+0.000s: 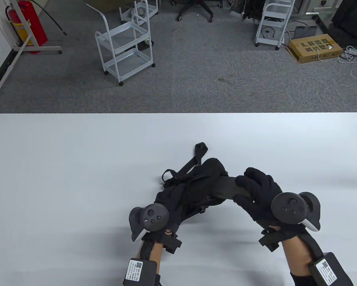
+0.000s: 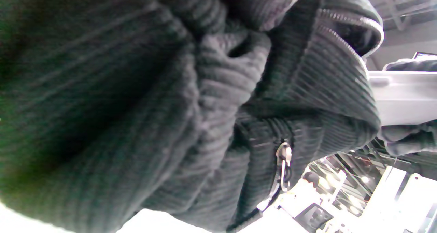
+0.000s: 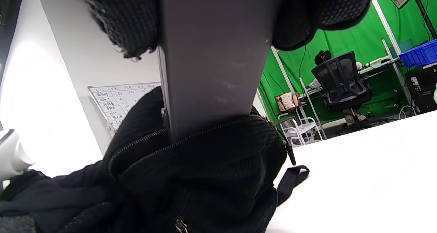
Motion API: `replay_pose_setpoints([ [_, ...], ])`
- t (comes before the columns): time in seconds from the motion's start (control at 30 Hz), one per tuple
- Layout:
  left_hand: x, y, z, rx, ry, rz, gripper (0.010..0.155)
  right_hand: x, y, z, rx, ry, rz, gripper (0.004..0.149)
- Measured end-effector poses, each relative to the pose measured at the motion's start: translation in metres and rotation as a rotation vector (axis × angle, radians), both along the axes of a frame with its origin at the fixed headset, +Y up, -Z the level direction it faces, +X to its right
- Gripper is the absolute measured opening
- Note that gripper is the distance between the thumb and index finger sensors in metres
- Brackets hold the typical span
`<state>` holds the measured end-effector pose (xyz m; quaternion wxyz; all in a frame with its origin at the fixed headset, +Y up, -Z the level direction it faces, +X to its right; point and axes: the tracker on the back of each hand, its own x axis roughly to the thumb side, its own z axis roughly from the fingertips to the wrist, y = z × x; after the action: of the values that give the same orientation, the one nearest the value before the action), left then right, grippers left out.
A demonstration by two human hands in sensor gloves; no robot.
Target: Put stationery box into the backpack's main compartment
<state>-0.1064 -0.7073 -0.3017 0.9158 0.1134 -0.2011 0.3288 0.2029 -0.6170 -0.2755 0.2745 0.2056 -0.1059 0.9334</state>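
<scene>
A black corduroy backpack (image 1: 193,184) lies crumpled on the white table (image 1: 62,166), its straps trailing to the far side. My right hand (image 1: 256,190) grips a flat grey stationery box (image 1: 223,187), whose far end sits inside the backpack's open zippered mouth. In the right wrist view the box (image 3: 211,72) runs down from my fingers (image 3: 119,25) into the opening (image 3: 191,137). My left hand (image 1: 166,205) holds the backpack fabric at its near left side. The left wrist view is filled with the fabric (image 2: 153,124), with a zipper pull (image 2: 284,158) and the box (image 2: 403,96) at the right.
Beyond the table's far edge is grey carpet with white trolleys (image 1: 124,47), a fire extinguisher (image 1: 26,23) and a cardboard box (image 1: 315,47). A loose strap end (image 3: 290,181) lies on the table to the backpack's right.
</scene>
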Motion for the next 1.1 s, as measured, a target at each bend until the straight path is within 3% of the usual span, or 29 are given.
replay_pose_setpoints([
  [0.33, 0.006, -0.001, 0.001, 0.004, -0.039, -0.009, 0.053, -0.01, -0.021, -0.01, -0.039, -0.015, -0.005, 0.066],
  [0.63, 0.016, 0.0, 0.004, 0.009, -0.082, -0.013, 0.052, -0.023, -0.041, -0.012, 0.063, -0.136, 0.044, 0.083],
  [0.87, 0.019, 0.0, 0.005, 0.012, -0.099, -0.005, 0.052, -0.03, -0.049, -0.011, 0.111, -0.149, 0.089, 0.082],
  [1.1, 0.007, 0.0, 0.001, -0.012, -0.053, 0.065, 0.052, -0.026, -0.05, -0.015, 0.042, -0.049, 0.004, 0.072],
])
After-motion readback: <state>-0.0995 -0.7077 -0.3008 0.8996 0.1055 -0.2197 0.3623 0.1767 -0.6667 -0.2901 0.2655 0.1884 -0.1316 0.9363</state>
